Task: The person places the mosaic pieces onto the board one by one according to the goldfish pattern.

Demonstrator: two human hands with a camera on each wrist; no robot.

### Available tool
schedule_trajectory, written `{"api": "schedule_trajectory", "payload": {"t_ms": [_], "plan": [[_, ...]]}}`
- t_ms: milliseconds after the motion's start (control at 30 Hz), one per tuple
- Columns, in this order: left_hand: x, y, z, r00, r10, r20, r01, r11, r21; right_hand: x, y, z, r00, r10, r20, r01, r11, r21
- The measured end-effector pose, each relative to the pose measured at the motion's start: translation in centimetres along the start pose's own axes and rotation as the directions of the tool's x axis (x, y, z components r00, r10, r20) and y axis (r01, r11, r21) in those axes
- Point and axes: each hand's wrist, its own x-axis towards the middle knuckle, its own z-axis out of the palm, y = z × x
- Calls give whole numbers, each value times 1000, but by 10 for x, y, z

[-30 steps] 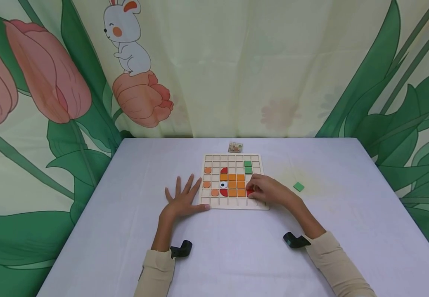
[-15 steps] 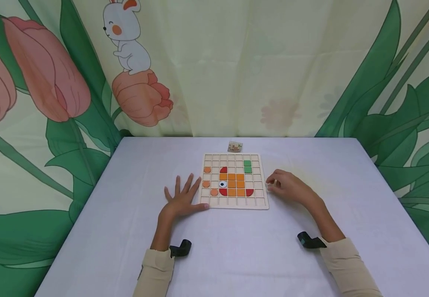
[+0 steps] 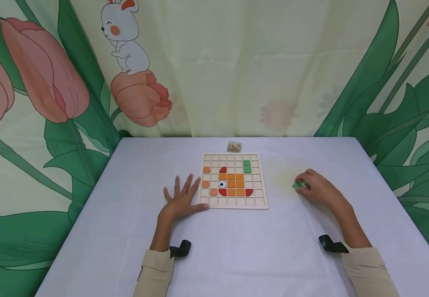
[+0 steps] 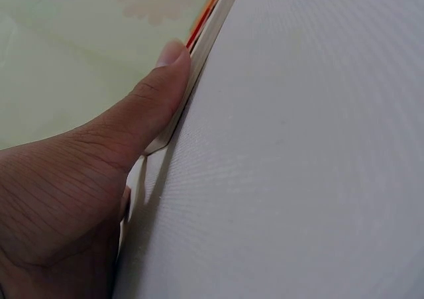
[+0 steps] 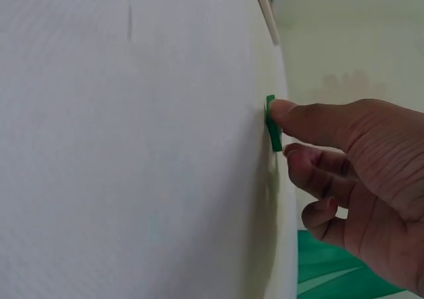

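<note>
A light wooden grid board (image 3: 208,201) lies on the table with orange squares (image 3: 231,184), red quarter-round pieces (image 3: 249,192), orange discs (image 3: 206,169), green squares (image 3: 247,169) and an eye piece (image 3: 222,184) set in its cells. My left hand (image 3: 180,203) lies with fingers spread at the board's left side, its thumb resting on the near-left corner. To the right of the board, my right hand (image 3: 319,189) pinches a loose green square tile (image 3: 297,185) between thumb and fingers. In the right wrist view the tile (image 5: 273,123) appears edge-on, under the thumb, close to the tabletop.
Behind the board lies a small patterned card (image 3: 234,147). A white cloth covers the table (image 3: 244,251). A curtain (image 3: 218,70) printed with tulips and a rabbit hangs along the far edge and sides.
My right hand has left the red piece at the board's lower right, moved right across the table and taken hold of the green tile. My left hand stays in place.
</note>
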Motion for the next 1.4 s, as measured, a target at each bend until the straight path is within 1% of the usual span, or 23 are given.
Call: {"api": "schedule_trajectory", "payload": {"t_ms": [200,400,533,733,867,1033,1100,1267,1400], "plan": [[0,0,-1,1000,3,-10,-3,1000,5,-2,5,0,999,36,17,-36,999,10],[1,-1,1,1000,-6,3,6,1000,16,0,4,2,1000,13,12,-14,999,35],[2,-1,3,1000,-13,11,13,1000,21,4,3,3,1000,8,27,-9,999,42],[3,-1,2,1000,-6,-6,6,1000,14,10,2,2,999,15,49,-16,1000,6],[2,-1,2,1000,-9,-6,9,1000,23,15,1,3,998,-15,55,16,1000,-10],[2,-2,2,1000,-9,-7,9,1000,24,27,-7,5,998,-44,53,45,999,-17],[2,-2,2,1000,-6,-9,6,1000,20,34,-11,6,998,-41,53,42,999,-17],[4,-2,3,1000,-9,-4,9,1000,24,53,-27,7,997,-41,59,43,999,-21],[3,-2,3,1000,-9,0,9,1000,21,67,-39,12,996,-66,58,67,998,-15]]}}
